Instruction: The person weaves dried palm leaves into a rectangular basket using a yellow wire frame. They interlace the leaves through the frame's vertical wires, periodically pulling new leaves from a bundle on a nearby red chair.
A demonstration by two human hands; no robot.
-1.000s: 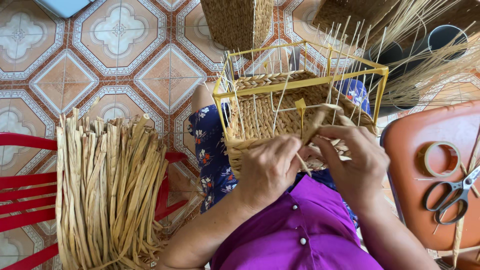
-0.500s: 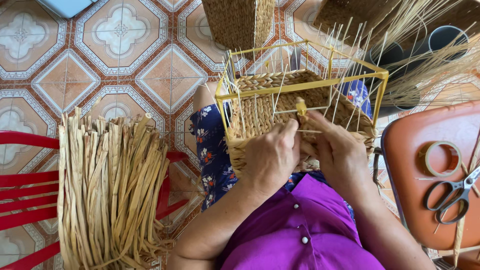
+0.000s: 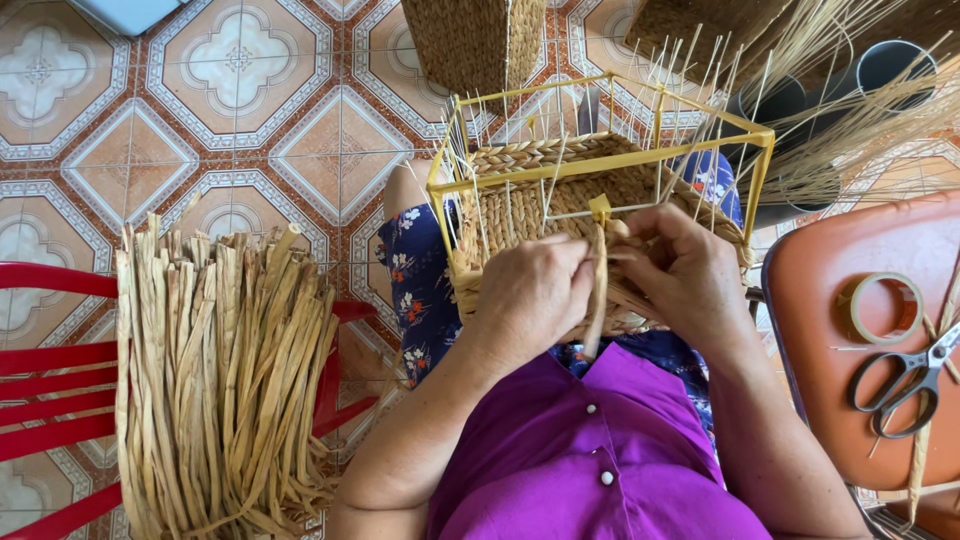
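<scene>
The fingers of the left hand (image 3: 530,295) are curled in and pressed together around a flat straw strand (image 3: 596,300), which runs upright from below the knuckles up to the yellow wire frame (image 3: 600,160). The fingers of the right hand (image 3: 685,275) are bent too, their tips pinching the same strand and the woven wall next to it — exactly how many fingertips touch it cannot be told, since the hands hide each other there. Both hands work at the near side of a half-woven basket (image 3: 530,200) that rests on the person's lap, its woven sides reaching partway up the frame, thin pale stakes (image 3: 700,90) standing up above the rim.

Judging from this grip, the risk lies in the strand itself: pulled too hard against the wire, the dry fibre could split or snap; held too slack, it could slip out from between the stakes and leave a loose gap. The basket sits unsupported on the knees, so a strong tug might tip it.

Farther out, a thick bundle of straw strips (image 3: 220,380) lies over a red chair (image 3: 50,400) on the person's left. On the right, an orange seat (image 3: 850,260) carries a tape roll (image 3: 885,308) and scissors (image 3: 900,380). A finished woven basket (image 3: 480,40) stands on the tiled floor (image 3: 230,110).
</scene>
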